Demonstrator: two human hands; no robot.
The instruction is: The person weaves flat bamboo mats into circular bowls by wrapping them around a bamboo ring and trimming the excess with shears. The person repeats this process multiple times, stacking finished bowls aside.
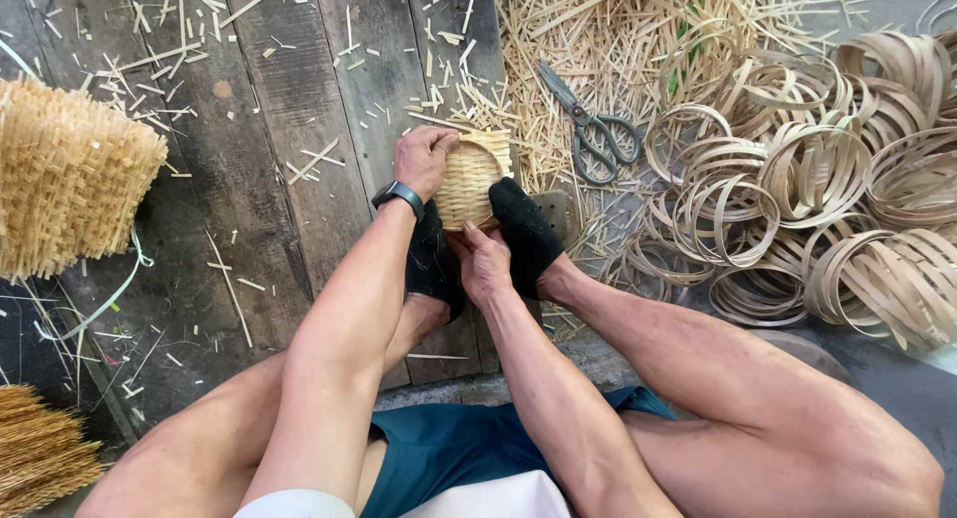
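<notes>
A small woven bamboo basket (471,179) lies on the wooden plank floor (299,99), clamped between the person's two black-socked feet (523,234). The left hand (424,159) rests on the basket's upper left rim, fingers curled over the edge and pressed against the weave. The right hand (483,264) sits just below the basket, between the feet; its grip is pinched at the lower rim, though what the fingertips hold cannot be told. A dark watch (399,194) circles the left wrist.

Just right of the basket and slightly above it lie metal scissors (588,129), blades shut, on a litter of bamboo offcuts (598,39). Further right of the basket sprawls a heap of coiled bamboo strip rings (827,199). Well to the left of the basket stands a larger unfinished woven piece (70,179) with bristling ends, and below that, at the frame's lower left corner, a bundle of thin bamboo splints (40,458). Loose chips scatter across the planks around the basket.
</notes>
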